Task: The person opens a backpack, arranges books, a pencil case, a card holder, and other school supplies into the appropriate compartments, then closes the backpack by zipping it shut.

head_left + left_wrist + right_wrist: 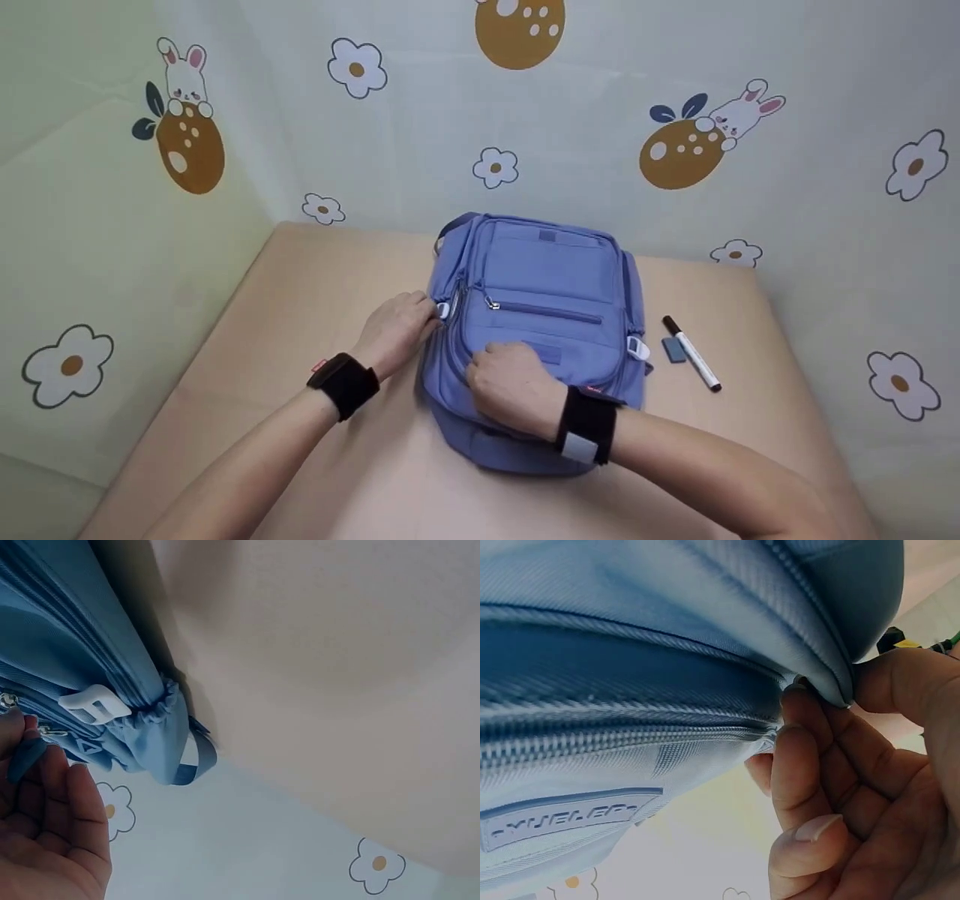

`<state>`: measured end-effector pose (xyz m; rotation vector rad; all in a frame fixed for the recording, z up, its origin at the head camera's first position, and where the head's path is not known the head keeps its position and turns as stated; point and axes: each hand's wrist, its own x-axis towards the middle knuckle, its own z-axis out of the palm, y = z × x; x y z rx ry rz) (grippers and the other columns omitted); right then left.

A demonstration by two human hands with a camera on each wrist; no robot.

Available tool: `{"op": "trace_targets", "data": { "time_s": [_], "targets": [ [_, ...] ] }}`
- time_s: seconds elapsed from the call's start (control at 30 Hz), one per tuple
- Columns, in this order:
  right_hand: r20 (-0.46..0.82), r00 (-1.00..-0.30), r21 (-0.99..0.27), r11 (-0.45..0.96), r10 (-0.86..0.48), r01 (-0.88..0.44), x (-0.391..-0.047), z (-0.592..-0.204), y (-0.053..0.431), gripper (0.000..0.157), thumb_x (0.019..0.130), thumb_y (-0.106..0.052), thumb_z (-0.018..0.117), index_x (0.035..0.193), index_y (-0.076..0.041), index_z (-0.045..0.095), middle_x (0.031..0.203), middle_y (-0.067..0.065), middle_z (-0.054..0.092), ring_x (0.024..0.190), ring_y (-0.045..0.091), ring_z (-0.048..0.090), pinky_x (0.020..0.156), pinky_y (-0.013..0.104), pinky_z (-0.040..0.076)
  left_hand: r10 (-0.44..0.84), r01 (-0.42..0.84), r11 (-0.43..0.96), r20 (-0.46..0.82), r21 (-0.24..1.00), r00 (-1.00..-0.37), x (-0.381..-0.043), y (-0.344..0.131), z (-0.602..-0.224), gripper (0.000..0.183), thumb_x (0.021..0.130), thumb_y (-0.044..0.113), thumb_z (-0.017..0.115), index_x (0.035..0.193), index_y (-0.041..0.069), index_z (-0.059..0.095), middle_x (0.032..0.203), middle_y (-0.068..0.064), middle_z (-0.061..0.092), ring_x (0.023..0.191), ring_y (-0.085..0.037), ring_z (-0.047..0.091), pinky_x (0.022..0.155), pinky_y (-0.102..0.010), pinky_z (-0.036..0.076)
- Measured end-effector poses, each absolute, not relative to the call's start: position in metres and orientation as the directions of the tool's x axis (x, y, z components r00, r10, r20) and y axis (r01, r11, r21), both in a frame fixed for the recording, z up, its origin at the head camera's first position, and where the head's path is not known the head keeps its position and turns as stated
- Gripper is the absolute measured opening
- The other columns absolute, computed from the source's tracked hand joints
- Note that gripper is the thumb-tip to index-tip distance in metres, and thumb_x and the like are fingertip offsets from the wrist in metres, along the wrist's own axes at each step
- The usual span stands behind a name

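A blue backpack (555, 262) lies on its back with its zipped front facing up. At its left side is my left hand (397, 330), next to a white buckle (95, 704). In the left wrist view, the thumb and a finger of that hand pinch a blue zipper pull (27, 757) beside the side zipper. My right hand (517, 386) is over the lower front of the bag. In the right wrist view its thumb and fingers pinch the fabric edge (838, 694) next to a zipper track (630, 742). The palm side of both hands is hidden in the head view.
To the right of the backpack, a black-and-white marker (697, 361) lies against a small blue-grey block (673, 350). The peach-coloured tabletop (330, 262) meets a patterned curtain (420, 135) at the back and sides.
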<state>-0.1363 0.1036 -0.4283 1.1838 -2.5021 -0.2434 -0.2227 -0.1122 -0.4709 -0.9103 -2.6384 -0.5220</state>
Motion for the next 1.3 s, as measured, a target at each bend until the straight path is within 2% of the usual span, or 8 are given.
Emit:
{"op": "trace_targets", "data": {
  "time_s": [0.17, 0.47, 0.6, 0.8, 1.0, 1.3],
  "targets": [
    [0.248, -0.569, 0.281, 0.620, -0.784, -0.732, -0.140, -0.428, 0.107, 0.012, 0.083, -0.018, 0.068, 0.072, -0.014, 0.069, 0.068, -0.001, 0.062, 0.060, 0.018, 0.056, 0.044, 0.034, 0.045, 0.521, 0.622, 0.738, 0.364, 0.262, -0.772, -0.225, -0.111, -0.471, 0.008, 0.097, 0.012, 0.071, 0.093, 0.007, 0.066, 0.089, -0.008, 0.060, 0.080, -0.029, 0.059, 0.069, -0.045, 0.048],
    [0.224, -0.577, 0.192, 0.616, -0.785, -0.764, -0.152, -0.417, 0.104, 0.016, 0.085, -0.023, 0.067, 0.072, -0.014, 0.068, 0.068, 0.000, 0.061, 0.061, 0.021, 0.058, 0.046, 0.038, 0.045, 0.508, 0.629, 0.727, 0.401, 0.275, -0.763, -0.227, -0.111, -0.468, 0.009, 0.094, 0.012, 0.074, 0.091, 0.007, 0.066, 0.086, -0.006, 0.061, 0.077, -0.027, 0.058, 0.067, -0.043, 0.048],
    [0.222, -0.606, 0.182, 0.643, -0.764, -0.744, -0.161, -0.411, 0.095, 0.023, 0.088, -0.029, 0.068, 0.071, -0.013, 0.067, 0.068, 0.001, 0.062, 0.063, 0.023, 0.060, 0.049, 0.039, 0.047, 0.506, 0.637, 0.716, 0.415, 0.287, -0.756, -0.228, -0.112, -0.468, 0.010, 0.094, 0.012, 0.074, 0.090, 0.008, 0.066, 0.085, -0.005, 0.060, 0.076, -0.026, 0.058, 0.066, -0.044, 0.048],
    [0.178, -0.674, 0.159, 0.697, -0.717, -0.699, -0.173, -0.412, 0.079, 0.027, 0.085, -0.035, 0.072, 0.072, -0.012, 0.069, 0.073, 0.004, 0.066, 0.066, 0.025, 0.062, 0.051, 0.042, 0.049, 0.507, 0.639, 0.710, 0.416, 0.295, -0.755, -0.227, -0.113, -0.468, 0.009, 0.095, 0.013, 0.072, 0.090, 0.008, 0.066, 0.085, -0.006, 0.060, 0.077, -0.027, 0.058, 0.067, -0.044, 0.048],
    [0.151, -0.683, 0.233, 0.697, -0.715, -0.678, -0.172, -0.420, 0.069, 0.020, 0.083, -0.027, 0.071, 0.074, -0.010, 0.071, 0.071, 0.005, 0.065, 0.065, 0.023, 0.062, 0.048, 0.040, 0.050, 0.514, 0.649, 0.702, 0.422, 0.293, -0.747, -0.229, -0.114, -0.468, 0.008, 0.096, 0.013, 0.072, 0.092, 0.009, 0.067, 0.086, -0.005, 0.061, 0.078, -0.027, 0.059, 0.067, -0.044, 0.048],
    [0.198, -0.690, 0.242, 0.717, -0.696, -0.654, -0.166, -0.426, 0.067, 0.011, 0.081, -0.019, 0.070, 0.074, -0.011, 0.069, 0.071, 0.005, 0.065, 0.065, 0.023, 0.062, 0.047, 0.039, 0.051, 0.503, 0.640, 0.722, 0.436, 0.264, -0.747, -0.248, -0.113, -0.471, 0.010, 0.096, 0.014, 0.071, 0.091, 0.006, 0.067, 0.085, -0.008, 0.061, 0.078, -0.029, 0.060, 0.068, -0.047, 0.048]
  ]
}}
